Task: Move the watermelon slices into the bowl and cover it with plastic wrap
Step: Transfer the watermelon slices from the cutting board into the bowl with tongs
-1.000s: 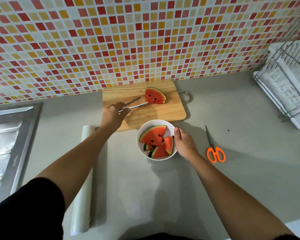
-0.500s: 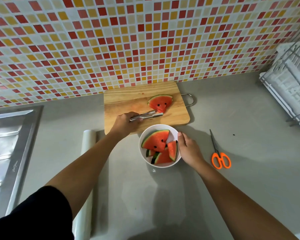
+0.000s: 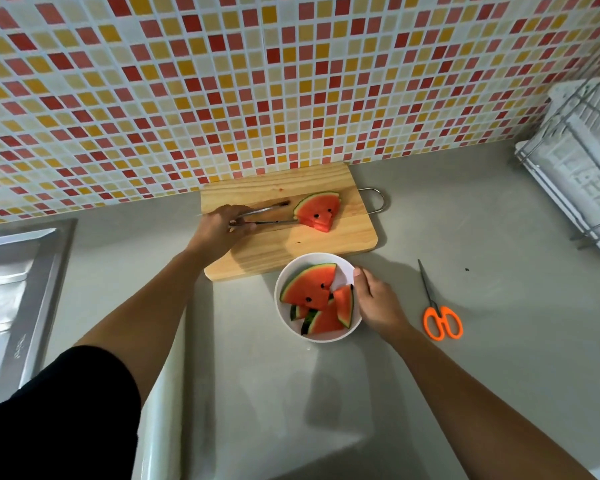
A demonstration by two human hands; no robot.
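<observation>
A stack of watermelon slices (image 3: 317, 211) lies on the wooden cutting board (image 3: 347, 240). My left hand (image 3: 219, 230) grips metal tongs (image 3: 265, 216) whose spread tips reach the left side of that stack. In front of the board stands a white bowl (image 3: 284, 317) holding several slices (image 3: 310, 289). My right hand (image 3: 378, 303) holds the bowl's right rim, thumb on the edge. The roll of plastic wrap (image 3: 163, 410) lies on the counter under my left forearm, partly hidden.
Orange-handled scissors (image 3: 442, 320) lie on the grey counter right of the bowl. A white dish rack (image 3: 575, 171) fills the right edge, a steel sink drainer (image 3: 11, 299) the left. A tiled wall rises behind the board.
The tongs went from near the bowl back up to the slices on the board, and their tips are spread. My right hand stays on the bowl.
</observation>
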